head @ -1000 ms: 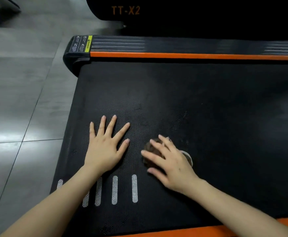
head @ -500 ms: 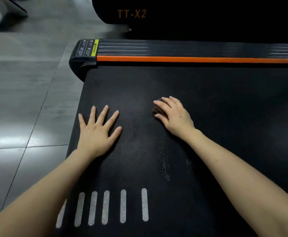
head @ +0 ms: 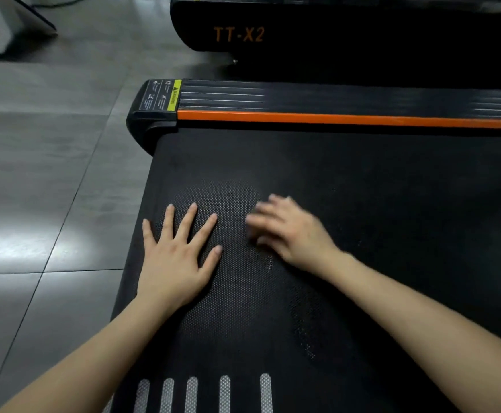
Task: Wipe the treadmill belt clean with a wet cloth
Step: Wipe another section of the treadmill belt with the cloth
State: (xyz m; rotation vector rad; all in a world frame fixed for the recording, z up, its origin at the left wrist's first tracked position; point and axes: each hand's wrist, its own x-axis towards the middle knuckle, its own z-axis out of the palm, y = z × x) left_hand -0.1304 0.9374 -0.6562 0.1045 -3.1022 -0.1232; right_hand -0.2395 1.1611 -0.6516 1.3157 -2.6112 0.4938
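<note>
— Where are the hands?

— Both are on the treadmill belt (head: 377,219). The left hand (head: 177,260) lies flat, palm down, fingers spread wide, near the belt's left end. The right hand (head: 294,231) is just beside it, knuckles up, but it is blurred. I can't tell whether its fingers are curled round anything.

— And the wet cloth?

— I can't make it out from here; it is either hidden under that right hand or lost in the blur.

— The belt itself?

— Black and dotted, with pale speckled marks (head: 306,344) beside the right forearm and white stripes (head: 225,393) at the near edge. On its far side runs an orange strip (head: 332,119), then a ribbed black rail (head: 303,96) with a warning label (head: 161,95) at its left end. There's grey tiled floor (head: 35,174) to the left, and another black machine lettered TT-X2 (head: 239,34) stands behind.
</note>
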